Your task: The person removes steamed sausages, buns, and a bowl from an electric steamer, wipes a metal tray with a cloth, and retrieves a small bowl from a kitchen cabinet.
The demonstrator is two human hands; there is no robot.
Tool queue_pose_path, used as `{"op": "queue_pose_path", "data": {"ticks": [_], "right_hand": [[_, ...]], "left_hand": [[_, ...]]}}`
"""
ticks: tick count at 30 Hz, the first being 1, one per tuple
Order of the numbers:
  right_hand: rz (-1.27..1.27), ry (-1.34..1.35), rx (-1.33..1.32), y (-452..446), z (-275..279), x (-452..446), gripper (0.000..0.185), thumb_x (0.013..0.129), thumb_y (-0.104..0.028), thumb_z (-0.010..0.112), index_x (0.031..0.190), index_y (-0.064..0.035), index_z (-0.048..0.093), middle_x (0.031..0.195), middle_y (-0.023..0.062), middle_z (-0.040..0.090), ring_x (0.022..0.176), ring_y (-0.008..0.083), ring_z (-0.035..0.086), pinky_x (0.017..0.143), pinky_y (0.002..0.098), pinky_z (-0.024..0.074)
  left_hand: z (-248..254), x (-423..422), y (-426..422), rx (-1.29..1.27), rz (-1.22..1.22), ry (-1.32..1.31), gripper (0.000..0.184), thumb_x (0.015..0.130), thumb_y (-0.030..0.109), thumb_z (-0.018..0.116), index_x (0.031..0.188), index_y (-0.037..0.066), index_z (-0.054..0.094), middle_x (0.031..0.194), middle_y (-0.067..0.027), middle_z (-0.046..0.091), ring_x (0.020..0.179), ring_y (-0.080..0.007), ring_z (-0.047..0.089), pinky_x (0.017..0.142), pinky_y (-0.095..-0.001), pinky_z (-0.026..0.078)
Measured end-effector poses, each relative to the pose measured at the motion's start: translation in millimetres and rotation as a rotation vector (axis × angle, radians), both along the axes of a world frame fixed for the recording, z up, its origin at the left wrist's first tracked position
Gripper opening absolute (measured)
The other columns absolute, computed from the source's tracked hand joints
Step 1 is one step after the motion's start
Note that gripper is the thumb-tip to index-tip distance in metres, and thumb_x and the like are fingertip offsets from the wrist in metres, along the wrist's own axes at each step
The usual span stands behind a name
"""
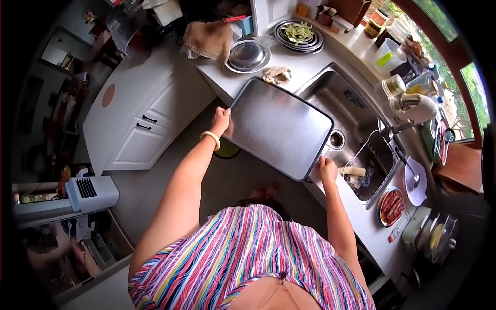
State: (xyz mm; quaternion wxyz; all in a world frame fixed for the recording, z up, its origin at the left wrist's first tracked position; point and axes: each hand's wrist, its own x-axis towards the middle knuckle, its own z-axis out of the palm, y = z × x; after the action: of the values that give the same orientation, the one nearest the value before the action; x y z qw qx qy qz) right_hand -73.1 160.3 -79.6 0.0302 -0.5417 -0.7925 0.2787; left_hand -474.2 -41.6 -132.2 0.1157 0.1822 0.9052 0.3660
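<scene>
A large rectangular metal tray (279, 126) with a dark rim hangs in front of me, tilted, over the counter edge and part of the sink. My left hand (221, 119), with a pale bangle at the wrist, is closed on its left edge. At the lower right corner, my right hand (327, 169) grips the rim. Behind the tray, the steel sink (347, 85) is partly hidden; a drain, a wire rack and a pale brush-like item (352, 171) show inside it. A crumpled cloth (277, 75) lies just past the tray's far edge.
Beyond the tray stand a lidded plate (248, 56) and stacked plates with cut greens (297, 33). Right of the sink are a plate of reddish meat strips (391, 206), a purple dish (416, 181) and a faucet (405, 125). White cabinets (147, 129) stand at left.
</scene>
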Motion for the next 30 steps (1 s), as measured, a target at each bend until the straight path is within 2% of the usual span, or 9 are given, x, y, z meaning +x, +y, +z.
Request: {"op": "queue_pose_path", "data": {"ticks": [7,11,14,17,19,23,24,25,30], "right_hand": [[0.228,-0.312,0.134,28.6,18.8,-24.2,0.048,0.089,-0.047,0.040,0.079,-0.0075,0.066,0.079,0.0212,0.063,0.077,0.0395,0.061,0.071,0.0476,0.0467],[0.241,-0.413,0.063,49.6,6.6,-7.6,0.059,0.086,-0.059,0.036,0.090,-0.0087,0.067,0.091,0.0197,0.064,0.088,0.0368,0.061,0.076,0.0461,0.0467],[0.091,-0.034,0.225,37.3,38.3,-6.6,0.041,0.089,-0.041,0.044,0.093,-0.0047,0.062,0.087,0.0200,0.063,0.084,0.0395,0.058,0.069,0.0435,0.0459],[0.147,0.525,0.212,-2.8,85.5,-47.0,0.016,0.090,-0.005,0.045,0.101,-0.0022,0.056,0.079,0.0084,0.059,0.073,0.0184,0.057,0.065,0.0293,0.0456],[0.252,0.619,0.186,-33.2,97.6,-79.2,0.017,0.089,0.002,0.044,0.100,-0.0011,0.056,0.075,0.0018,0.053,0.068,0.0114,0.051,0.061,0.0241,0.0423],[0.305,0.455,-0.049,-135.4,115.9,-160.0,0.013,0.089,-0.007,0.048,0.088,-0.0021,0.059,0.057,0.0001,0.047,0.053,0.0062,0.043,0.049,0.0216,0.0354],[0.378,0.391,-0.080,-157.5,105.6,-174.8,0.017,0.088,-0.016,0.052,0.081,-0.0024,0.060,0.051,0.0005,0.046,0.047,0.0069,0.043,0.044,0.0227,0.0342],[0.430,0.406,-0.056,-177.7,86.7,-186.5,0.026,0.089,-0.024,0.054,0.076,-0.0019,0.059,0.050,0.0003,0.046,0.046,0.0071,0.044,0.043,0.0227,0.0338],[0.389,0.499,-0.368,-297.5,76.7,-277.4,0.035,0.093,-0.031,0.047,0.075,-0.0024,0.056,0.054,0.0006,0.048,0.048,0.0067,0.042,0.044,0.0212,0.0321]], "left_hand": [[16.7,-17.3,27.2,-0.039,0.011,-0.034,0.034,0.085,0.039,0.053,0.088,0.005,0.053,0.088,-0.0164,0.061,0.085,-0.0347,0.058,0.074,-0.0428,0.045],[4.4,-25.8,11.8,0.295,0.053,-0.043,0.036,0.085,0.039,0.052,0.078,0.004,0.058,0.080,-0.0187,0.062,0.080,-0.0362,0.059,0.069,-0.0429,0.046],[15.3,-32.5,-70.7,0.082,0.217,-0.024,0.045,0.088,0.041,0.042,0.073,0.003,0.059,0.075,-0.0220,0.059,0.077,-0.0390,0.058,0.067,-0.0434,0.045],[-14.0,-43.6,-177.1,0.073,0.497,0.046,0.037,0.088,0.032,0.044,0.070,0.000,0.053,0.071,-0.0229,0.057,0.077,-0.0381,0.058,0.065,-0.0446,0.043],[-64.0,-80.7,-256.8,-0.015,0.771,0.092,0.012,0.081,0.010,0.046,0.087,0.003,0.054,0.079,-0.0215,0.060,0.078,-0.0371,0.059,0.071,-0.0441,0.046],[-106.5,-205.4,-375.1,0.430,1.032,-0.302,0.007,0.073,0.000,0.051,0.075,0.006,0.046,0.053,-0.0041,0.040,0.039,-0.0144,0.039,0.032,-0.0286,0.027],[-70.9,-231.5,-384.3,0.121,0.880,-0.455,0.037,0.074,0.006,0.045,0.109,-0.004,0.053,0.097,-0.0255,0.060,0.091,-0.0325,0.060,0.074,-0.0412,0.048],[-134.0,-280.1,-418.8,0.001,0.785,-0.178,0.027,0.072,0.006,0.047,0.094,-0.006,0.058,0.097,-0.0288,0.059,0.097,-0.0382,0.057,0.080,-0.0410,0.045],[-145.2,-382.5,-432.8,0.063,0.677,-0.219,0.032,0.071,0.007,0.048,0.099,-0.006,0.057,0.092,-0.0260,0.061,0.092,-0.0371,0.059,0.077,-0.0403,0.046]]}}
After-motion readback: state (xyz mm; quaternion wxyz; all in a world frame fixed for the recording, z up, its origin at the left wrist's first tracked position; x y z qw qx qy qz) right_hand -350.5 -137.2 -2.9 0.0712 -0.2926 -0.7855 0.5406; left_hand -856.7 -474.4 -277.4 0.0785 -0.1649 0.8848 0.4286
